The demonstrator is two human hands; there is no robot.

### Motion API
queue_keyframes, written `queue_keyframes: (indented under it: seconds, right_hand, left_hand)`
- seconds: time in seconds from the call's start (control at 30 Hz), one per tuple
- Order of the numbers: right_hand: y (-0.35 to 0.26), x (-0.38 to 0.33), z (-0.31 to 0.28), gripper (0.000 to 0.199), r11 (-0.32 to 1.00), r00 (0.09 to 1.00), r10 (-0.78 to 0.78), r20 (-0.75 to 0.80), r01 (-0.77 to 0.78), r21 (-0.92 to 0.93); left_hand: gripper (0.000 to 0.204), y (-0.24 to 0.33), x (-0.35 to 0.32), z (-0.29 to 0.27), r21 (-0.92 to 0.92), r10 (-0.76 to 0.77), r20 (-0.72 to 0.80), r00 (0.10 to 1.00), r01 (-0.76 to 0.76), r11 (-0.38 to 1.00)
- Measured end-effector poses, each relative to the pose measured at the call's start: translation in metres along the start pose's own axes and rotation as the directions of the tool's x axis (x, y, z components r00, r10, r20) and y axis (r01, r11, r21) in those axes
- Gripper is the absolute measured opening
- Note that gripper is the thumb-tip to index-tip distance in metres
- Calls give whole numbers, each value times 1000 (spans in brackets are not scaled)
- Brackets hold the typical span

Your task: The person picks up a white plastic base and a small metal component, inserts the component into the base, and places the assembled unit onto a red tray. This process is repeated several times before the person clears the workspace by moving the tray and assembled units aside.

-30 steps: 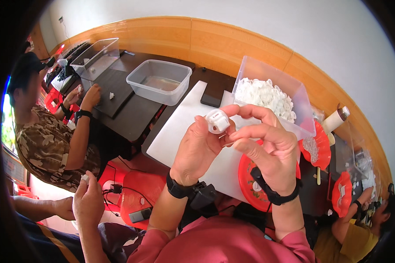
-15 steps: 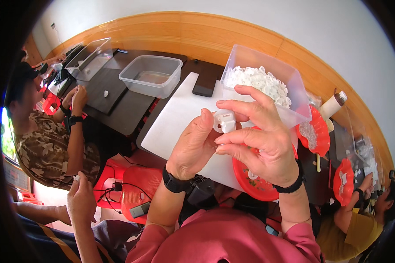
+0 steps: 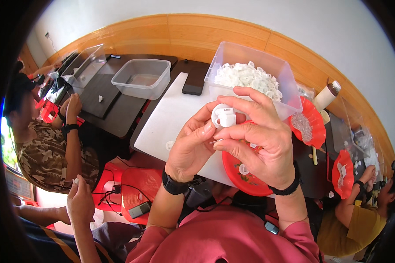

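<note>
Bright, even daylight, sharp at centre, with fisheye bending and dark vignetted corners.

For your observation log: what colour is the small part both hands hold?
White small part, head view.

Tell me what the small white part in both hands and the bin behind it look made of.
The small white part, pinched between left hand and right hand, looks like moulded plastic: opaque, smooth, evenly white. The bin looks like clear plastic: its white contents show through thin, faintly glossy walls.
</note>
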State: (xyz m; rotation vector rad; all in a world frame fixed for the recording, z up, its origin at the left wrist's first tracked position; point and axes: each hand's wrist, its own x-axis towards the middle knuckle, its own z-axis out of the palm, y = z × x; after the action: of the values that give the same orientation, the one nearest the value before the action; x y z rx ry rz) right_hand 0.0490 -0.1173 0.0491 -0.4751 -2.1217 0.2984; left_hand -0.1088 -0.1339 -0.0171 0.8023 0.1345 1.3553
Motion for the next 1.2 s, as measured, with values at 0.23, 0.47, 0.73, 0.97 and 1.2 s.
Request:
queue_keyframes:
  seconds: [0.23,0.47,0.73,0.97,1.2]
  right_hand:
    - [-4,-5,-9,18,1000,999,15,33,-15,-25]
    - [-10,-8,-6,18,999,999,42,-24,-42,-17]
    - [-14,-15,13,20,990,991,84,-108,-95,-102]
    - [-28,-13,11,19,965,993,91,-78,-107,-238]
    - [-32,-11,-24,18,973,985,69,-156,-101,-206]
  left_hand:
    - [51,0,1,6,29,-2,21,1000,1,1000]
    - [47,-3,-1,14,18,-17,-33,999,18,1000]
    - [49,-3,0,18,36,28,-84,996,-25,999]
    - [50,2,0,16,108,63,-147,987,-47,993]
    - [52,1,14,29,127,48,-65,997,-40,991]
